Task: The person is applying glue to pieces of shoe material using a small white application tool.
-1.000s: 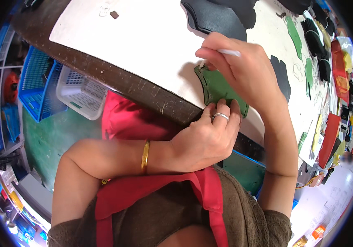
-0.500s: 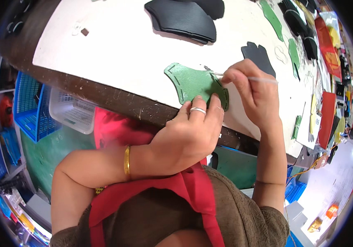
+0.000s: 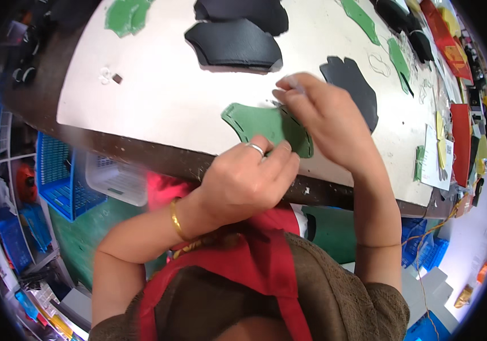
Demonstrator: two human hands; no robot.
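Note:
A green shaped piece (image 3: 263, 122), like cut leather, lies at the table's near edge, with dark dashes along its borders. My left hand (image 3: 249, 173), wearing a ring and a gold bangle, is closed with curled fingers on the piece's near edge. Over its far right side hovers my right hand (image 3: 326, 113), fingers pinched together. A pale bit of the thin whitish stick (image 3: 295, 84) shows at those fingers; the hand hides the rest. Just beyond the right hand lies a flat black piece (image 3: 357, 91) with a notched outline.
Stacked black pieces (image 3: 235, 45) lie further back on the white tabletop (image 3: 152, 108). Other green pieces (image 3: 127, 16) sit at the far left, more at the right. Papers (image 3: 439, 156) and a red strip (image 3: 460, 136) line the right side. Blue (image 3: 56, 176) and white baskets (image 3: 117, 179) stand below left.
My right hand has moved up and left, and the stick it holds is now mostly hidden. The left fingers have curled in from lying flatter on the green piece. The view has shifted slightly.

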